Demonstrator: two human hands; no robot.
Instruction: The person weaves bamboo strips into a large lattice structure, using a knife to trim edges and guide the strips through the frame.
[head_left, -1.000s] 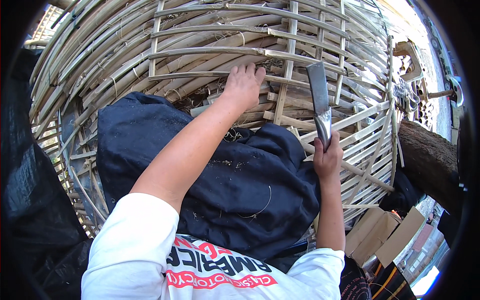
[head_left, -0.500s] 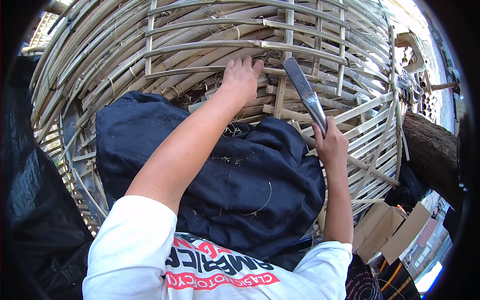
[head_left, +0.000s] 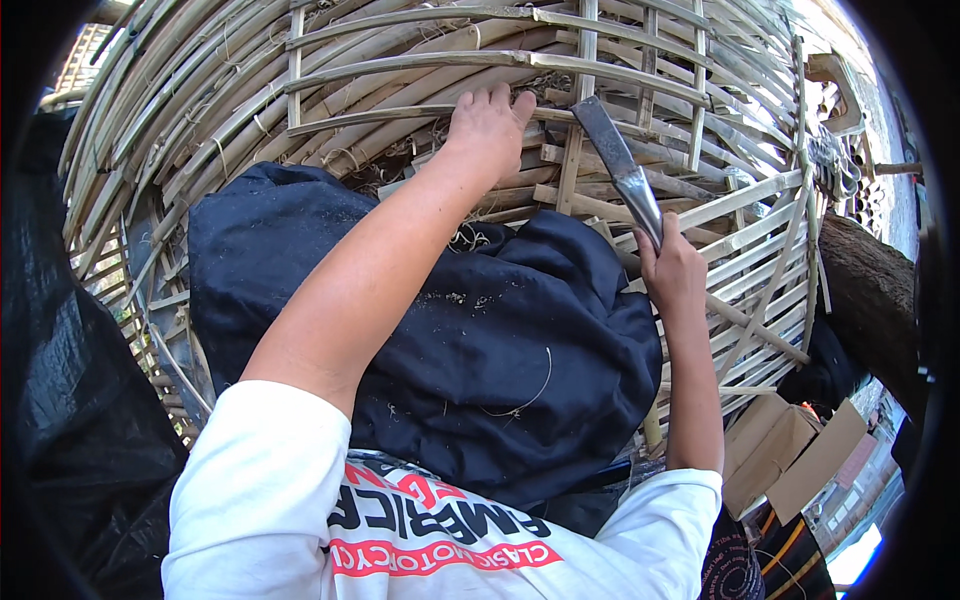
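Note:
My left hand point(head_left: 487, 133) is curled over the lowest slat of a bamboo lattice point(head_left: 400, 65), left of one of its upright strips. In my right hand point(head_left: 676, 268) is a machete-like knife point(head_left: 618, 160) with a shiny metal handle and a flat, dark, square-ended blade. The blade points up and left, and its end appears beside that upright strip; whether they touch I cannot tell. Dark cloth point(head_left: 430, 320) covers my lap, with shavings and a thin curled fibre on it.
Long split bamboo strips point(head_left: 180, 130) lie piled behind the lattice at the left. Black sheeting point(head_left: 80, 400) hangs on the left side. At the right are a slatted bamboo panel point(head_left: 755, 270), a thick log point(head_left: 868, 300) and an open cardboard box point(head_left: 770, 450).
The whole view has shifted slightly, so the lattice and cloth appear a little higher. Both hands keep their holds, and the knife stays at nearly the same angle.

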